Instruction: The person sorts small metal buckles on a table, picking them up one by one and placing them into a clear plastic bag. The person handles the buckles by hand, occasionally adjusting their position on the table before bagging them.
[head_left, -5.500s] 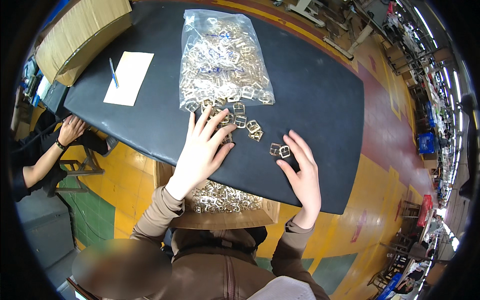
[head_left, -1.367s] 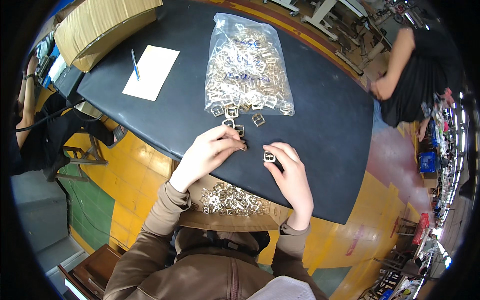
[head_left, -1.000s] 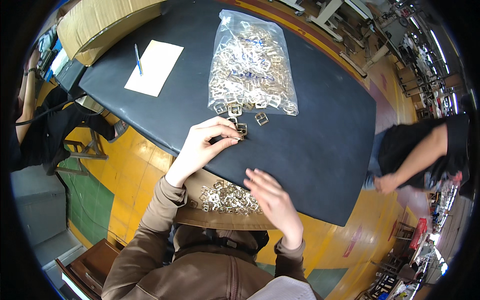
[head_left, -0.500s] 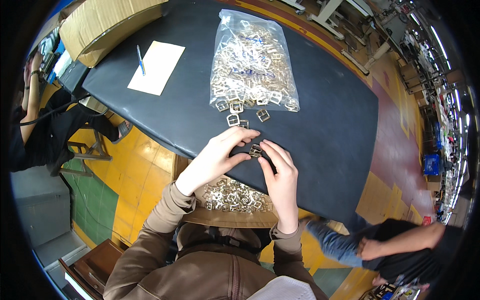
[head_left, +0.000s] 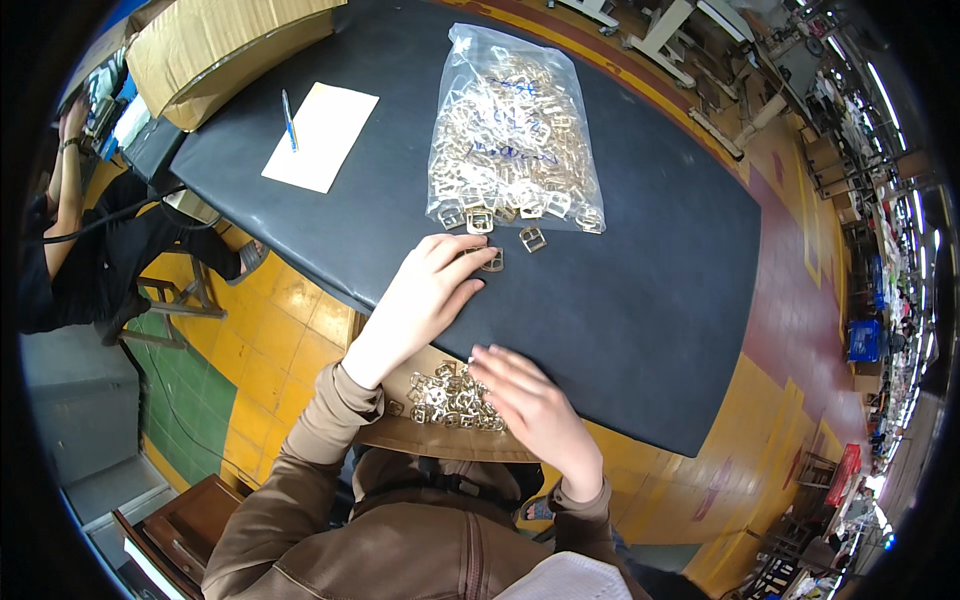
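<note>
My left hand [head_left: 425, 295] lies over the table with its fingers stretched out and its thumb apart. Its fingertips touch or cover loose metal buckles [head_left: 492, 260] just below a clear plastic bag [head_left: 515, 130] full of such buckles. Another single buckle [head_left: 532, 239] lies to the right of them. Lower down, my right hand [head_left: 535, 410] is open at the table's near edge, fingers extended above a pile of buckles [head_left: 450, 400]. This pile sits in a cardboard box [head_left: 440, 440] against my lap, and the hand hides its right part.
A sheet of paper [head_left: 325, 150] with a blue pen [head_left: 289, 120] on it lies at the table's left. Behind it stands a large cardboard box [head_left: 225, 55]. Another person [head_left: 110, 235] sits at the far left beside a stool [head_left: 180, 295].
The buckle between my two hands is no longer seen there. My right hand has dropped toward the box, while my left reached up to the loose buckles. A person at right left the view.
</note>
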